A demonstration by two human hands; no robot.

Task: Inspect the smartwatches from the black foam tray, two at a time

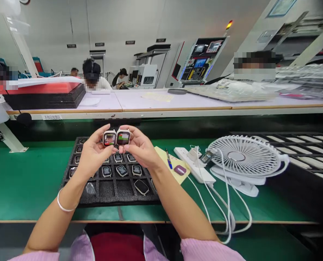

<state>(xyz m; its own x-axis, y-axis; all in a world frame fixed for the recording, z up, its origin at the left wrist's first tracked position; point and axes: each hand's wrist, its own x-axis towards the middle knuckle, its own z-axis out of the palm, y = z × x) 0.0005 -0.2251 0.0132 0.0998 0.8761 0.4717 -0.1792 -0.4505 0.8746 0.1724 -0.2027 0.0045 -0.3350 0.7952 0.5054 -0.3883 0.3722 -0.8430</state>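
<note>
My left hand [93,152] pinches a small smartwatch body with a lit screen [109,138], held up above a black foam tray [96,192]. Right beside it, my right hand [139,146] grips a second lit watch body [123,137]; the two screens face me and nearly touch. Several more watch bodies [121,170] with dark screens lie in the tray's pockets below my hands. A white bangle sits on my left wrist.
A yellow pad with a blue pen [168,158] lies right of the tray, then a white power strip [196,168] and a white desk fan [243,157] with trailing cables. Black trays [308,152] stand far right. Other people sit beyond the raised shelf [177,105].
</note>
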